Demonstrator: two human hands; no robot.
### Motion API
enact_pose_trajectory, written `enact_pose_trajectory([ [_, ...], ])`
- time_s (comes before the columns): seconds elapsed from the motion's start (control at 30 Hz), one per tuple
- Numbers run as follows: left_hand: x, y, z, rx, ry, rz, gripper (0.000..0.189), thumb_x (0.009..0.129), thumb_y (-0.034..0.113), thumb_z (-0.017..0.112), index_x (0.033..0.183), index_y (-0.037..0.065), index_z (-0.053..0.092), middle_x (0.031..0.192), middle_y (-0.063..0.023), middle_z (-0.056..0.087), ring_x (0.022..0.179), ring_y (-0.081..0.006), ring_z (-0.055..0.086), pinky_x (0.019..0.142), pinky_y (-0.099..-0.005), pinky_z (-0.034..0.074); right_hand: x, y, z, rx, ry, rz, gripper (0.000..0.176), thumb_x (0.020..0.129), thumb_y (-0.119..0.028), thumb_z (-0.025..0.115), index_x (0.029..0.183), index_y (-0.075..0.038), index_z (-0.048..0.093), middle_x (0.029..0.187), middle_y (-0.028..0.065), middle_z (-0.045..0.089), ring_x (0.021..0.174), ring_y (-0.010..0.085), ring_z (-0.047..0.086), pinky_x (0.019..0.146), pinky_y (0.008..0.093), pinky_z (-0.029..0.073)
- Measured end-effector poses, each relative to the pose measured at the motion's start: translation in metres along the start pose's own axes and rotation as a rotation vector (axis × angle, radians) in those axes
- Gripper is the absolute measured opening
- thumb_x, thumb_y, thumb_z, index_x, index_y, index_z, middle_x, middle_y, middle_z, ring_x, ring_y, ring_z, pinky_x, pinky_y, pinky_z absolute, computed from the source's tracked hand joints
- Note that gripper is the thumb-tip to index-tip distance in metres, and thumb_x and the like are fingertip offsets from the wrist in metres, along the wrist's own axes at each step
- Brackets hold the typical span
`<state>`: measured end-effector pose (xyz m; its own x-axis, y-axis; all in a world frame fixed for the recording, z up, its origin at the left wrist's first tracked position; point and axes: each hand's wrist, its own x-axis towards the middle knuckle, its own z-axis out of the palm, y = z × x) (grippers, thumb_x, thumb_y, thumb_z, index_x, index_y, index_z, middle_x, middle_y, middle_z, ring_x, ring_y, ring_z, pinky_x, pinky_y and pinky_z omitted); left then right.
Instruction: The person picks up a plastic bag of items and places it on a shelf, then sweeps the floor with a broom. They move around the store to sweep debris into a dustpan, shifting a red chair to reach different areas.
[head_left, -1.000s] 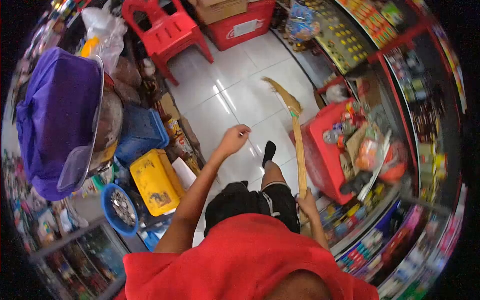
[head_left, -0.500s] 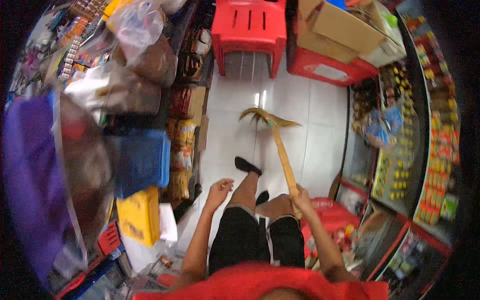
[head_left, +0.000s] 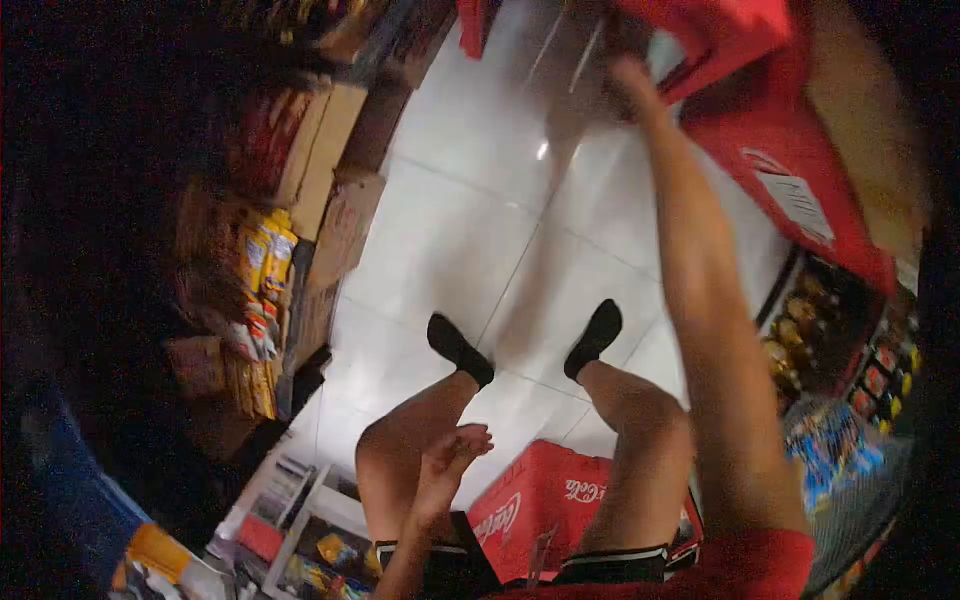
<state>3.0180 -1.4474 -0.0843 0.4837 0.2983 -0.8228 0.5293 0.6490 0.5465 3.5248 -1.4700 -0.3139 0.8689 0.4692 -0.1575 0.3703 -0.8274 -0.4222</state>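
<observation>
My left hand [head_left: 455, 462] hangs over my left leg with loosely bent fingers and nothing visible in it. My right arm stretches far forward, and my right hand [head_left: 632, 85], smeared by motion, is beside a red plastic stool [head_left: 725, 40] at the top. Whether its fingers grip or touch the stool cannot be made out. The broom seen earlier cannot be made out in the current view.
Below me, white floor tiles [head_left: 440, 240] run between shelves. Cardboard boxes [head_left: 340, 220] and yellow packets [head_left: 268, 255] line the left. A red Coca-Cola box [head_left: 545, 495] is behind my feet. A red container [head_left: 790, 160] and a blue packet pile [head_left: 830, 450] are on the right.
My right hand has moved from low beside my leg to far forward by the stool. The broom no longer shows. My view has shifted and turned, and both feet now show on the tiles.
</observation>
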Motion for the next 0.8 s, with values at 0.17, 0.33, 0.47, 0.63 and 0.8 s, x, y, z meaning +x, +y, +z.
enact_pose_trajectory([
  [0.17,0.01,-0.008,0.019,-0.015,0.102,0.053,0.014,0.082,0.004,0.05,0.094,-0.001,0.054,0.095,-0.0119,0.056,0.086,-0.0199,0.056,0.08,-0.0331,0.046,-0.028,0.015,0.06,0.042,-0.076,-0.072,0.032,0.078,-0.022,0.049,0.098,0.002,0.049,0.081,0.0201,0.058,0.07,0.0325,0.056,0.063,0.0415,0.045],
  [0.33,-0.03,0.06,0.036,0.625,0.057,0.261,0.013,0.08,0.007,0.051,0.09,0.001,0.057,0.093,-0.0151,0.058,0.083,-0.0248,0.057,0.075,-0.0336,0.046,-0.287,-0.06,-0.033,0.278,-0.346,0.326,0.054,0.075,-0.016,0.054,0.122,-0.002,0.032,0.078,0.0229,0.057,0.07,0.0377,0.057,0.063,0.0434,0.045],
  [0.47,-0.038,0.026,-0.024,1.135,0.056,0.474,0.016,0.074,0.012,0.053,0.086,0.003,0.059,0.083,-0.0175,0.058,0.076,-0.0327,0.055,0.068,-0.0383,0.044,-0.369,-0.107,-0.161,0.495,-0.373,0.372,0.045,0.079,-0.013,0.05,0.12,-0.001,0.036,0.086,0.0134,0.055,0.072,0.0197,0.055,0.052,0.0313,0.041],
  [0.63,-0.046,0.031,-0.026,1.207,0.107,0.443,0.013,0.069,0.013,0.056,0.072,0.001,0.058,0.074,-0.0186,0.057,0.075,-0.0362,0.054,0.068,-0.0414,0.043,-0.243,-0.069,-0.168,0.123,0.021,0.227,0.057,0.077,-0.019,0.054,0.126,-0.002,0.029,0.055,0.0167,0.053,0.048,0.0295,0.054,0.044,0.0382,0.041],
  [0.8,-0.03,0.02,-0.048,1.331,0.117,0.531,0.013,0.069,0.013,0.056,0.07,0.001,0.059,0.074,-0.0186,0.058,0.071,-0.0353,0.055,0.068,-0.0401,0.044,-0.056,-0.004,-0.022,0.778,0.191,0.517,0.033,0.077,-0.029,0.051,0.094,-0.001,0.047,0.064,0.0175,0.054,0.051,0.027,0.053,0.048,0.0386,0.042],
])
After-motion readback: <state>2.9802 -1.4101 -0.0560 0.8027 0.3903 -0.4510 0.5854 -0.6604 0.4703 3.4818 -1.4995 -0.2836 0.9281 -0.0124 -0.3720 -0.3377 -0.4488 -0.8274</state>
